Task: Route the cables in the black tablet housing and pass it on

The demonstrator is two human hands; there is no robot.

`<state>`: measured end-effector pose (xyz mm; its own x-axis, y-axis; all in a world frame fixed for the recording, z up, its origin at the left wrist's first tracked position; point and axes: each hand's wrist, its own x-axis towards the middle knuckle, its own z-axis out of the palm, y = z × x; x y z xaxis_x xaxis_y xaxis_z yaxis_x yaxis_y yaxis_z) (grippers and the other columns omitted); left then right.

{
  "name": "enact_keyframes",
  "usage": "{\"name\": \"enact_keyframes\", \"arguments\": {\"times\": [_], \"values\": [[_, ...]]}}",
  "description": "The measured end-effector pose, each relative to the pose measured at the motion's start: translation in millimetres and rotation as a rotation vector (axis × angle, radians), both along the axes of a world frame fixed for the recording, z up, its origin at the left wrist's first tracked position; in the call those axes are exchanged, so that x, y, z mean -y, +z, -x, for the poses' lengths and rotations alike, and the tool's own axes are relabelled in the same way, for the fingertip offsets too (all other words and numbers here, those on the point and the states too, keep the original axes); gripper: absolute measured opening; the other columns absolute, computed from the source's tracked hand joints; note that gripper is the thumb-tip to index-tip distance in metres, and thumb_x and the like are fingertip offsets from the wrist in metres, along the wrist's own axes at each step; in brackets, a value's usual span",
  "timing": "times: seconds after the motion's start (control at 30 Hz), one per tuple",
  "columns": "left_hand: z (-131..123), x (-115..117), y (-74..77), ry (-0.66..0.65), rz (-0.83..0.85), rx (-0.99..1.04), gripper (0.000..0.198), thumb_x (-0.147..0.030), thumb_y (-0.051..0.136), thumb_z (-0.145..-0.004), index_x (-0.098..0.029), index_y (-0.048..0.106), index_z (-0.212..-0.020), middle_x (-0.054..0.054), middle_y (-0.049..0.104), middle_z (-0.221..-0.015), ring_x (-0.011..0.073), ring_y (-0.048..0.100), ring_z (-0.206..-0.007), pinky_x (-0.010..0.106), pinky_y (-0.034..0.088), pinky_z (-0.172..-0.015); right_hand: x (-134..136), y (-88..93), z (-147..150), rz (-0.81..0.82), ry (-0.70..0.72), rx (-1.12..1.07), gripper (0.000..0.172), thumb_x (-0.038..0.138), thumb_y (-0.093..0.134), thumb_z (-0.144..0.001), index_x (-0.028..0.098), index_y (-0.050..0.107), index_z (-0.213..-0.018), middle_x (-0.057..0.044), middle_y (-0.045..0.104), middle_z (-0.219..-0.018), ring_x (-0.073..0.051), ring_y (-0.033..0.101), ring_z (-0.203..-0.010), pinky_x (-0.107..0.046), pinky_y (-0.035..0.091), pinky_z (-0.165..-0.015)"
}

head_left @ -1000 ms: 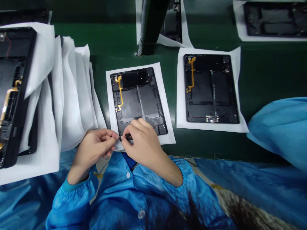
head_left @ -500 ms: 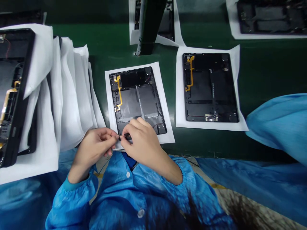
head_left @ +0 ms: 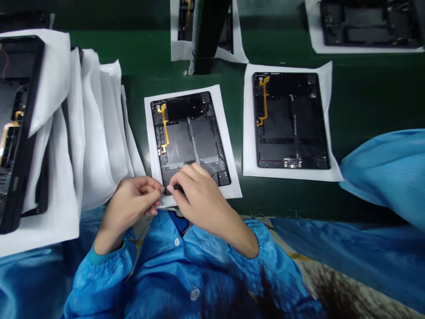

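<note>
Left hand and right hand meet at the lower-left corner of an open tablet housing, the unit being worked on. It lies on a white sheet on the green bench, right in front of the person, slightly rotated. Left hand: thumb and index tips brought together at the corner, other fingers curled. Right hand: back of hand up, thumb and index in a narrow pinch just beside the left tips, knuckles over the housing's lower edge. Can't tell whether either pinch holds a small part; too small and partly hidden.

Inside the housing: yellow flex cable along the left side, pale strip down the middle.

To the right, well apart from the hands: second tablet housing on its own white sheet, with a small board near its bottom edge. Left: row of wrapping sheets, leaning together with dark units between them, black-framed unit at the near end. Dark post at top, partly covering another unit. One more unit, top right. Blue fabric bulges in at the right edge.
</note>
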<state>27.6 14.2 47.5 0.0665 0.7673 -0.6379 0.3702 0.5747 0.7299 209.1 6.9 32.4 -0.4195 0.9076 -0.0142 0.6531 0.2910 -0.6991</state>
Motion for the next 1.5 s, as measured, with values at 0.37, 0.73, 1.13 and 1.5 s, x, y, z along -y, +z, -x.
{"name": "enact_keyframes", "arguments": {"times": [0.37,0.73,1.13,1.5], "values": [[2,-2,4.4,0.003,0.103,0.088,0.035,-0.047,0.076,-0.07,-0.015,0.066,-0.08,-0.002,0.061,-0.052,0.0095,0.054,-0.042,0.018,0.042,-0.04,40,-17.3,-14,-0.23,-0.332,-0.483,0.034,0.036,0.034,-0.107,0.022,0.064,-0.1,-0.003,0.061,-0.076,-0.018,0.057,-0.069,-0.036,0.051,-0.065],[3,-1,2.8,0.046,0.174,0.024,0.036,-0.048,0.08,-0.071,-0.017,0.069,-0.086,-0.004,0.061,-0.055,0.0098,0.056,-0.046,0.016,0.043,-0.041,37,-24.5,1,-0.237,-0.223,-0.358,0.018,0.013,0.051,-0.097,0.02,0.062,-0.109,-0.003,0.074,-0.081,-0.018,0.063,-0.073,-0.034,0.052,-0.068],[8,-1,-5.1,-0.022,0.093,0.005,0.033,-0.05,0.075,-0.078,-0.019,0.07,-0.087,-0.004,0.061,-0.054,0.0098,0.056,-0.043,0.016,0.044,-0.04,35,-28.4,4,-0.28,-0.201,-0.263,0.013,0.012,0.052,-0.097,0.014,0.063,-0.103,-0.005,0.074,-0.081,-0.017,0.059,-0.071,-0.034,0.044,-0.063],[8,0,-6.0,-0.024,0.109,-0.002,0.034,-0.05,0.074,-0.078,-0.019,0.069,-0.091,-0.005,0.061,-0.053,0.0102,0.055,-0.042,0.016,0.044,-0.039,35,-30.6,7,-0.282,-0.224,-0.254,0.011,0.012,0.054,-0.096,0.013,0.063,-0.103,-0.005,0.075,-0.082,-0.017,0.059,-0.072,-0.034,0.043,-0.064]]}}
